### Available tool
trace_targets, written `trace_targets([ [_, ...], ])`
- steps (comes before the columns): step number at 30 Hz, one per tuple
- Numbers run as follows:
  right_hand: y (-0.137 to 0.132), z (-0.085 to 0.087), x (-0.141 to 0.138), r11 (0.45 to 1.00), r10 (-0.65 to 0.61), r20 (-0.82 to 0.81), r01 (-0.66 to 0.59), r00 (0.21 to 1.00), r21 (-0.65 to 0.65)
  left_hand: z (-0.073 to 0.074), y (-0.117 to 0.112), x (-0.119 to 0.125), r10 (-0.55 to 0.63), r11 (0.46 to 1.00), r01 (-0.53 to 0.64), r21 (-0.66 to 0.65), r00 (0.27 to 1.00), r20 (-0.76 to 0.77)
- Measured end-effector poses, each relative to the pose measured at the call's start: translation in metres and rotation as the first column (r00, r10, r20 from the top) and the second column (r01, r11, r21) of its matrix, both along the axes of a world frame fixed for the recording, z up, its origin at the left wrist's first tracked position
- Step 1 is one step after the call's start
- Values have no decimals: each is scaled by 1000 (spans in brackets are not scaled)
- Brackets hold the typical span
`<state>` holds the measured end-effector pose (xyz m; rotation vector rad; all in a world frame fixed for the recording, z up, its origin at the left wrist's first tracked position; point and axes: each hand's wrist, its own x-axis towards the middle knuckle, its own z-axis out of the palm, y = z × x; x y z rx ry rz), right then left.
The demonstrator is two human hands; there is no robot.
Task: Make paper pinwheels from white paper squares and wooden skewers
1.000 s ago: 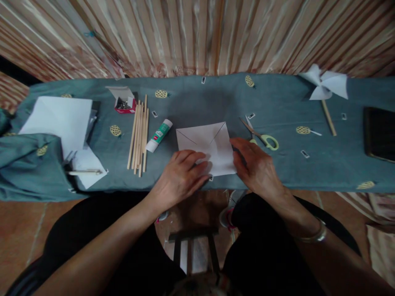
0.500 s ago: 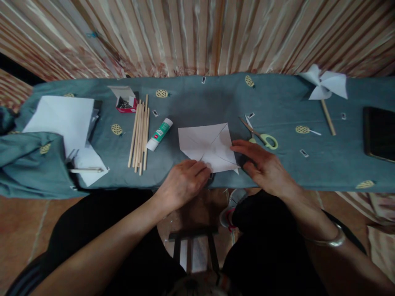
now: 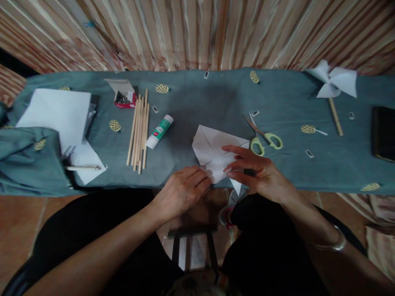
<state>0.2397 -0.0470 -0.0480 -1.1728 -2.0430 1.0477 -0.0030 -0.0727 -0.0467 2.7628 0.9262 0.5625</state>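
A creased white paper square (image 3: 210, 149) lies turned at an angle on the blue cloth (image 3: 216, 98), near the table's front edge. My left hand (image 3: 182, 190) pinches the paper's near corner with curled fingers. My right hand (image 3: 259, 172) lies on the paper's right part, fingers stretched and pressing it down; one paper point sticks out below that hand. Green-handled scissors (image 3: 264, 137) lie just right of the paper.
A glue stick (image 3: 159, 131), a bundle of wooden sticks (image 3: 138, 129) and a small red box of pins (image 3: 123, 98) lie to the left. White sheets (image 3: 58, 113) are at far left. A finished paper pinwheel (image 3: 332, 82) and a dark tablet (image 3: 384, 133) are at right.
The paper has been turned clockwise and shifted right toward the scissors. Both hands moved with it; my right hand now lies on top of the sheet.
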Motion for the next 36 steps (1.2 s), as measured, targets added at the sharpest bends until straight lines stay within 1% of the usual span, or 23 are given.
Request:
trace_targets([
  [2, -1, -4, -3, 999, -45, 40, 44, 998, 23, 0, 0, 0, 14, 1000, -14, 0, 1000, 14],
  [5, -2, -9, -9, 983, -132, 88, 119, 987, 137, 1, -1, 0, 37, 999, -37, -18, 998, 41],
  [8, -3, -11, -16, 957, -184, 119, 150, 976, 249, 3, 0, 0, 9, 1000, -8, -26, 999, 46],
  [11, -2, -11, -22, 939, -209, 148, 157, 967, 305, 2, 1, 1, 1, 1000, 0, -14, 999, 50],
  [17, -3, -13, -24, 937, -233, 187, 170, 954, 304, -1, 2, 2, 10, 1000, -7, -26, 997, 79],
  [29, -4, -13, -23, 947, -241, 164, 195, 956, 255, -3, 3, 3, 16, 1000, -14, -24, 997, 76],
  [36, -5, -8, -25, 949, -217, 186, 163, 958, 270, -2, 5, 4, 6, 1000, -3, -24, 996, 86],
])
